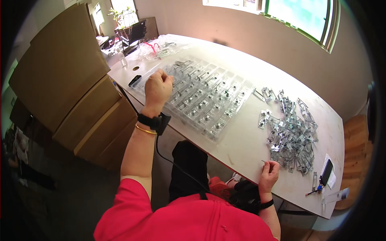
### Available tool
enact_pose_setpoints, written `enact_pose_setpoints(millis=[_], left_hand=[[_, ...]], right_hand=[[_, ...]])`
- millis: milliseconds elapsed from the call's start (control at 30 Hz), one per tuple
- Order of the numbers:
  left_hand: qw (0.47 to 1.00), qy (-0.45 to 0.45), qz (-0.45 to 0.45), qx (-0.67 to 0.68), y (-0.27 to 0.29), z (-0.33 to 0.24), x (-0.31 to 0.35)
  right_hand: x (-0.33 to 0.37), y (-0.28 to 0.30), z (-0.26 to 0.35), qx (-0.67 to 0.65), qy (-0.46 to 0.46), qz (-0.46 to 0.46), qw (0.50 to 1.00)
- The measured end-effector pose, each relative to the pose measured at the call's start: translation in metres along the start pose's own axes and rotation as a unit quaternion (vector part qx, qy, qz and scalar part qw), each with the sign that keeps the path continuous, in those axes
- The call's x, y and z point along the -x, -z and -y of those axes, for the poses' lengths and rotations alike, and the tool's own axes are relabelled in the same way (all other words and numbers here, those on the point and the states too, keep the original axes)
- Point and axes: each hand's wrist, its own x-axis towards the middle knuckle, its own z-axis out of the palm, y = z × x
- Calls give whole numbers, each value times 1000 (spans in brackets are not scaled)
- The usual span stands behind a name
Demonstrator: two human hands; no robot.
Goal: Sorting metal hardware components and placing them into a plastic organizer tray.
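My left hand [159, 89] is closed, its fingers pinched together over the left part of a clear plastic tray [189, 125]. Whatever those fingers hold, if anything, is hidden. The tray is divided into rows of compartments, many with small metal parts [217, 107] in them. By the front edge of the table, my right hand [268, 176] is closed too, with thumb and forefinger pinching a small thin piece [263, 161] whose kind I cannot make out. Beyond that hand lies a heap of shiny metal bracket-like parts [293, 140].
Stacked cardboard boxes [68, 76] stand left of the white table [237, 144]. Clear plastic bags [161, 50] and a small bottle [122, 59] are at the far left. A phone [326, 172] and a clear tube-like container [335, 196] lie at the right end. A cable [175, 162] runs from my left wrist.
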Motion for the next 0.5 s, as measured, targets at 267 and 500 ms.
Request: enact_pose_setpoints(millis=[267, 500], left_hand=[[997, -23, 19, -66, -29, 16, -72], [981, 60, 124, -137, -83, 2, -113]], right_hand=[[1, -1, 9, -7, 20, 5, 1000], [3, 4, 12, -72, -30, 18, 997]])
